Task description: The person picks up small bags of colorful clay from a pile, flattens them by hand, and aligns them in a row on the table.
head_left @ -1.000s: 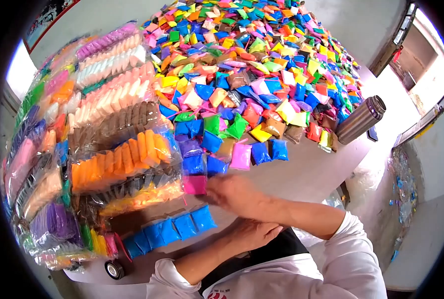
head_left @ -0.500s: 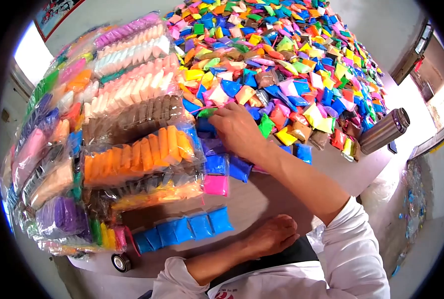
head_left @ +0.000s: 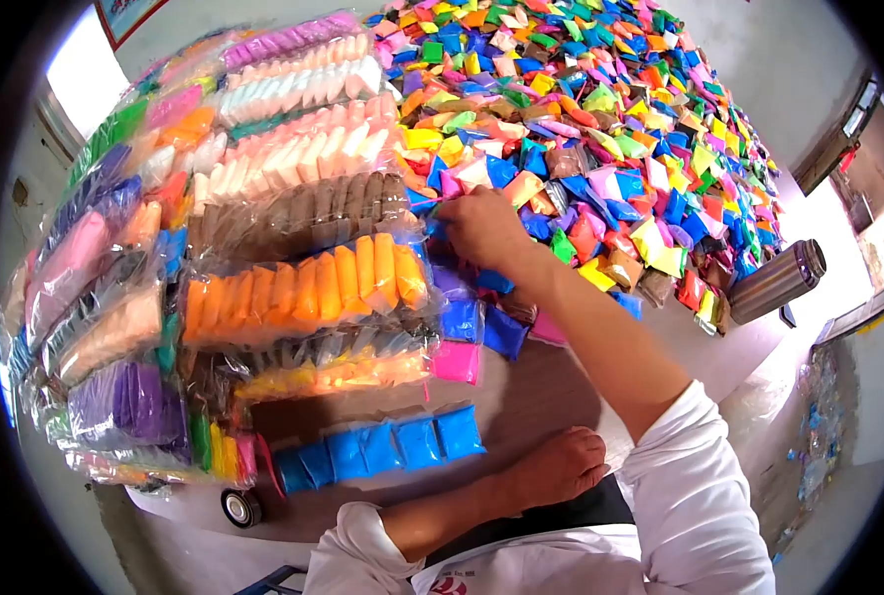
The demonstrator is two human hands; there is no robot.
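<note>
Right hand (head_left: pixel 481 233): beyond my blue row (head_left: pixel 382 446), fingers bent at the packet pile (head_left: pixel 581 129); honestly can't tell if I've grabbed one.
Left hand (head_left: pixel 564 464): right of the row, curled in, nothing showing.
Risk: yanking low could slump the pile.
Room: bare tabletop (head_left: pixel 536 392) right of the row, edge just nearside.

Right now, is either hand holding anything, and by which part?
Can't tell: the right hand is at the packets, its grip hidden. The left hand is curled, nothing visible in it.
</note>
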